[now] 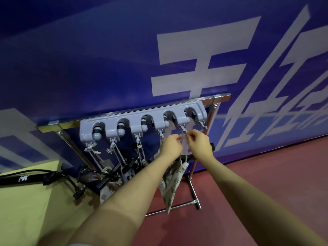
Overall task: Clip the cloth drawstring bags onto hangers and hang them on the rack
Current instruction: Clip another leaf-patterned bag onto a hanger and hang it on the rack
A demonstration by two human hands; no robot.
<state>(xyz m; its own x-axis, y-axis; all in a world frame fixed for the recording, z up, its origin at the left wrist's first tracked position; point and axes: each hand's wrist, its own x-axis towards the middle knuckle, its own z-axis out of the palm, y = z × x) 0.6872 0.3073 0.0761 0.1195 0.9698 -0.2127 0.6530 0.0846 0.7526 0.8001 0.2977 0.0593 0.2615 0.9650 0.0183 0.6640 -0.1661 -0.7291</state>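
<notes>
A grey plastic holder strip (124, 119) with roller slots and small hooks hangs on the chrome rack bar (134, 110). My left hand (171, 145) and my right hand (198, 143) are raised side by side under the second hook from the right (184, 130), each pinching the white drawstring (183, 144) of a patterned cloth bag (173, 183) that dangles below my wrists. Several other drawstrings (113, 151) hang from hooks to the left, with their bags low behind my left forearm.
Black clip hangers (106, 178) lie jumbled on a yellow table (26, 210) at lower left. The rack's chrome foot (195, 197) stands on a red floor (266, 166). A blue wall banner (106, 50) with white characters fills the background.
</notes>
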